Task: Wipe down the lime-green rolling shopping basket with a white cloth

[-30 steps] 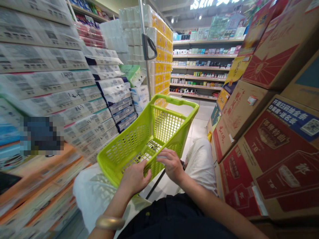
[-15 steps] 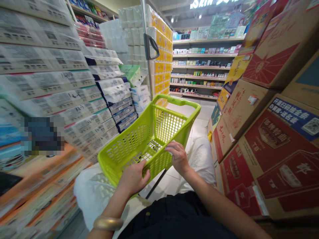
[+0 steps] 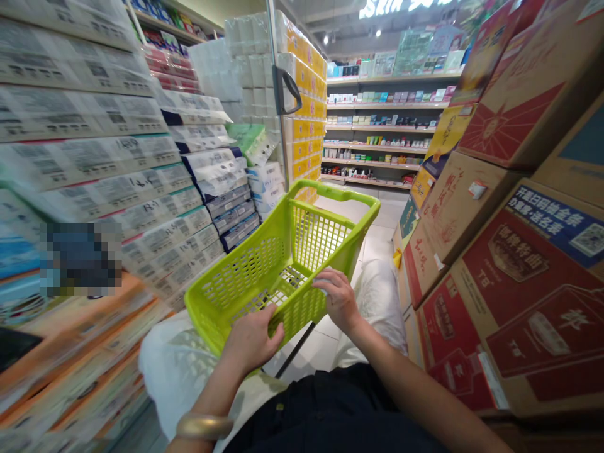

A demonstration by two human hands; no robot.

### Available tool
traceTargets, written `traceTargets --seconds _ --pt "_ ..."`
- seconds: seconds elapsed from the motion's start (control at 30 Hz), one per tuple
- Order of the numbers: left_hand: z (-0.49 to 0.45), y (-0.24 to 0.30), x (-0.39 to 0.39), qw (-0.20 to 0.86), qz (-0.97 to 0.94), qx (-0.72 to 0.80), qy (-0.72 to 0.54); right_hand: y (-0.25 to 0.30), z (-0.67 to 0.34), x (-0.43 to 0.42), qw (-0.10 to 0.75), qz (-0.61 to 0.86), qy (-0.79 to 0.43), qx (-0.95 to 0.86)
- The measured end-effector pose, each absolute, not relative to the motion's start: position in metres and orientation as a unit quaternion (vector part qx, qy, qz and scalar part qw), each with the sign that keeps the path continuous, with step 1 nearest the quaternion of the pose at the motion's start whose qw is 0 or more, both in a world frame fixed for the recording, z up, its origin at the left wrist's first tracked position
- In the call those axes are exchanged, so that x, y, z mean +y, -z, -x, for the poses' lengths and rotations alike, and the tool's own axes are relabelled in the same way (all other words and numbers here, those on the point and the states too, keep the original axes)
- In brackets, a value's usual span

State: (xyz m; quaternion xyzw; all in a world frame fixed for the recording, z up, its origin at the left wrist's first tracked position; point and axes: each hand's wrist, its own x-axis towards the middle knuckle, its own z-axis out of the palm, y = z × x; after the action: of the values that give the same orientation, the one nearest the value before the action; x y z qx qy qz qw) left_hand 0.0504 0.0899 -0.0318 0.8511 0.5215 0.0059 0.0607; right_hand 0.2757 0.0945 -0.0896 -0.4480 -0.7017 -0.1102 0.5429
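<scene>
A lime-green plastic shopping cart (image 3: 302, 308) with a lattice basket stands tilted across my front, between my knees. The raised handle is at its far end. My left hand (image 3: 255, 336) is closed over the near rim, its thumb on the outer side and its fingers reaching inward. Farther along that rim, my right hand (image 3: 336, 296) presses with bent fingers. A bit of white, tissue-like material (image 3: 324, 290) shows under those fingers; most of it is hidden. Through the basket's grid floor, the pale tiles are visible.
Wrapped paper packs (image 3: 94, 113) are stacked high on the left. Cardboard cartons (image 3: 514, 264) rise close on the right. A metal pole (image 3: 278, 94) with a grey handle stands beyond the cart. Shelves (image 3: 387, 107) of small boxes line the back.
</scene>
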Motion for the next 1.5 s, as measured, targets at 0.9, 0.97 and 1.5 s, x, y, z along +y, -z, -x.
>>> traceTargets --seconds 0.9,0.97,1.5 --pt "-0.046 0.035 0.089 0.089 -0.848 0.52 -0.045 0.062 -0.254 0.069 0.589 0.413 0.063 -0.692" --pt "-0.048 0.034 0.088 0.084 -0.846 0.524 -0.041 0.064 -0.257 0.076 0.571 0.432 0.083 -0.693" --pt "-0.05 0.032 0.087 0.071 -0.851 0.52 -0.013 0.072 -0.265 0.103 0.477 0.496 0.133 -0.713"
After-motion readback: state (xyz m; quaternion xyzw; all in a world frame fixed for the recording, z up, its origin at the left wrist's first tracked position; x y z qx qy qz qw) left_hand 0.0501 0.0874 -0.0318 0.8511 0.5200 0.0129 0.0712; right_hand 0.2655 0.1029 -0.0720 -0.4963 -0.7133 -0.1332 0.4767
